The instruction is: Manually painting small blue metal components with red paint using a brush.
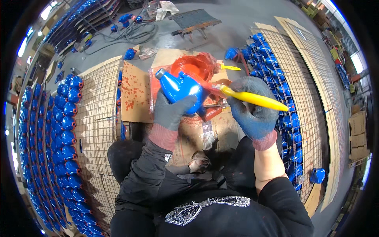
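My left hand [169, 110], in a dark glove with a reddish cuff, is closed around a glossy blue painted housing [179, 87]. The housing is tilted, its narrow neck pointing up and left. In my gloved right hand [252, 104] is a paintbrush [260, 100] with a yellow handle. Its red-smeared bristles are at the housing's right side; whether they touch it I cannot tell. Just beyond the housing stands a bowl of red paint [189, 67], its rim thickly coated. Another yellow handle [231, 68] lies to the right of the bowl.
Rows of blue housings stand on the left [69, 138] and right [290, 122], beside wire mesh racks [96, 114]. A red-spattered cardboard sheet [134, 91] stands left of the bowl. Farther off are a low dark stand [195, 19] and a coiled hose [138, 33] on the floor.
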A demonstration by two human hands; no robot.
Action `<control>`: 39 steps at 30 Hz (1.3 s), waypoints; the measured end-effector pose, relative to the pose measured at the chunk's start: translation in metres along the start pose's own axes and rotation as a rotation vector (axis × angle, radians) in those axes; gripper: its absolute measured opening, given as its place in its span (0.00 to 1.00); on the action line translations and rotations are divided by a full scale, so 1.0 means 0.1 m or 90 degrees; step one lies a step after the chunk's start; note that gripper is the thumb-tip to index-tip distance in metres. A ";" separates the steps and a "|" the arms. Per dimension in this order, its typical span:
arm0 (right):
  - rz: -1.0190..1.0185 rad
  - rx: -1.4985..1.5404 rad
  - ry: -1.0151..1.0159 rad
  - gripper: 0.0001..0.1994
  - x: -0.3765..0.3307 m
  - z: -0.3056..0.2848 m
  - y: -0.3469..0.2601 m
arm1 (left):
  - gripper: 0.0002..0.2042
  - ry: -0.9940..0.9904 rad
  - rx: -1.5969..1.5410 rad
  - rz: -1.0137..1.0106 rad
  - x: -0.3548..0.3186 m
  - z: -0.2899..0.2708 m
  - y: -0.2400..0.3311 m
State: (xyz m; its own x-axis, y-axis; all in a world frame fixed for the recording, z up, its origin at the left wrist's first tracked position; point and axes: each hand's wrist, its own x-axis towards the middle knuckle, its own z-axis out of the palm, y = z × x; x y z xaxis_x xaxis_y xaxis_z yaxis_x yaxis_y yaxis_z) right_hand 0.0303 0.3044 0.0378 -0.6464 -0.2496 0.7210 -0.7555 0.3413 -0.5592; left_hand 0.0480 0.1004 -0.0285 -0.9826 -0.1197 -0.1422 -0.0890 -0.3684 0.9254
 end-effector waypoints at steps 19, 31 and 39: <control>-0.079 0.241 -0.014 0.14 -0.05 0.19 0.30 | 0.39 -0.173 -0.744 -0.266 -0.33 -0.19 0.45; 0.200 0.335 0.127 0.16 -0.08 0.24 0.28 | 0.23 0.019 -0.184 -0.057 -0.08 -0.24 0.00; 0.161 0.143 -0.038 0.10 -0.05 0.22 0.31 | 0.35 0.043 0.911 0.299 -0.19 -0.01 -0.02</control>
State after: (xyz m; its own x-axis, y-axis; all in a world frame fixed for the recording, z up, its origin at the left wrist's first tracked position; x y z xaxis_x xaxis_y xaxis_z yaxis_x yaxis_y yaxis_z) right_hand 0.0079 0.2962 0.0074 -0.8168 -0.2367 0.5262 -0.5703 0.1929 -0.7985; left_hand 0.0669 0.1020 -0.0278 -0.9604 -0.0238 0.2777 0.1038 0.8941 0.4356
